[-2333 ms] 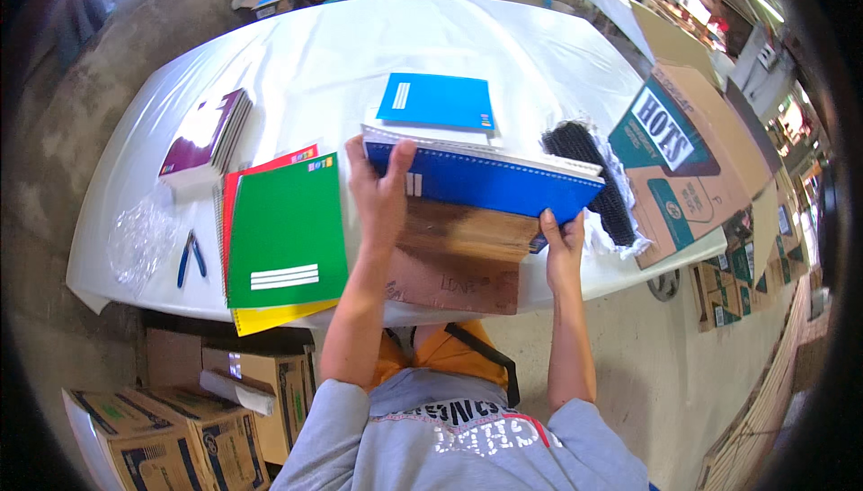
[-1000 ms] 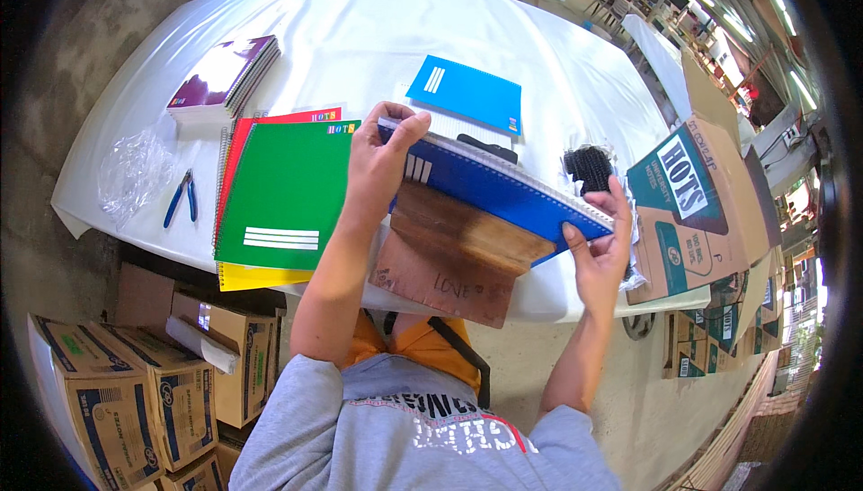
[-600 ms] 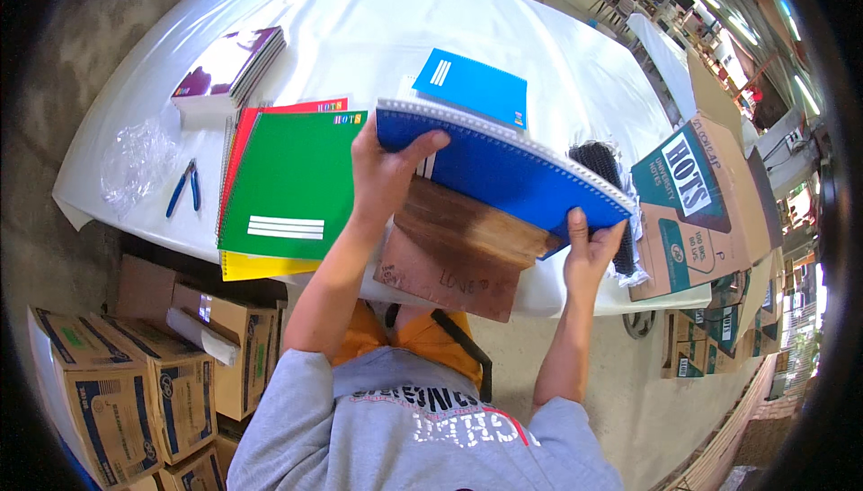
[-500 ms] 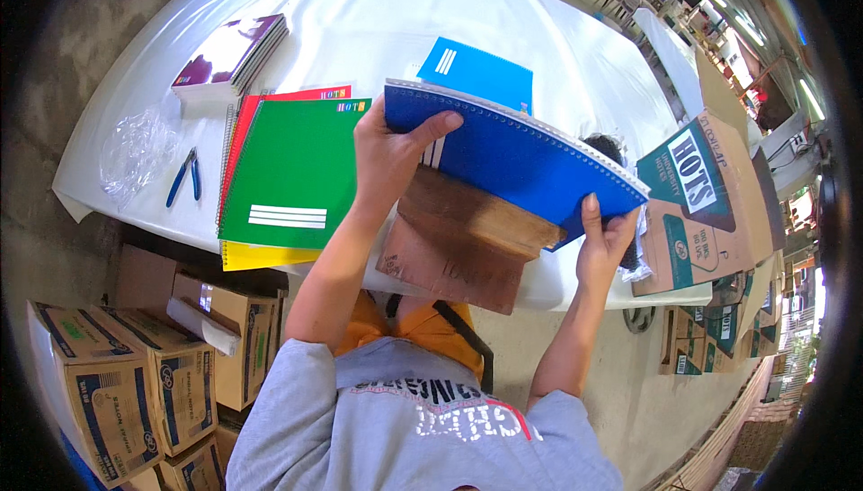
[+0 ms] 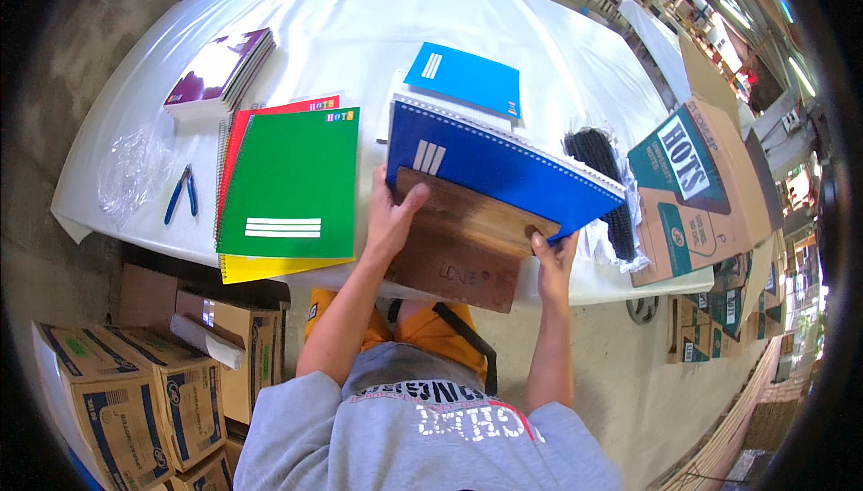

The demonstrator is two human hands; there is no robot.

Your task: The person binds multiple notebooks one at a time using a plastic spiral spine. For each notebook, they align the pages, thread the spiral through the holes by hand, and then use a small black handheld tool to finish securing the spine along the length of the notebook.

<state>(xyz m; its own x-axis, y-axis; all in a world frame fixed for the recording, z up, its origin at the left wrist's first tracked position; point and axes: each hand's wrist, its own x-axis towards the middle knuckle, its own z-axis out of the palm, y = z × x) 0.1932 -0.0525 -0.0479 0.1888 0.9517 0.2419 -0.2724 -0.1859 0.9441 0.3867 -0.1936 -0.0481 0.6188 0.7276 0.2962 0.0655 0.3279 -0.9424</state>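
A dark blue notebook stands tilted on its long side, its row of punched holes along the top edge and white pages behind the cover. Its lower part is behind a wooden block, which sits on a brown board at the table's near edge. My left hand is closed at the notebook's lower left corner, thumb over the block. At the lower right, my right hand grips the notebook's bottom edge, with its thumb by the block's end. Behind lies a light blue notebook.
Green, red and yellow notebooks overlap on the left. Blue-handled cutters, clear plastic and a purple-covered stack lie beyond. Black coils rest beside an open carton on the right.
The blue notebook has come down and toward me, against the wooden block. Both hands have slid down to its lower corners. More of the black coils shows.
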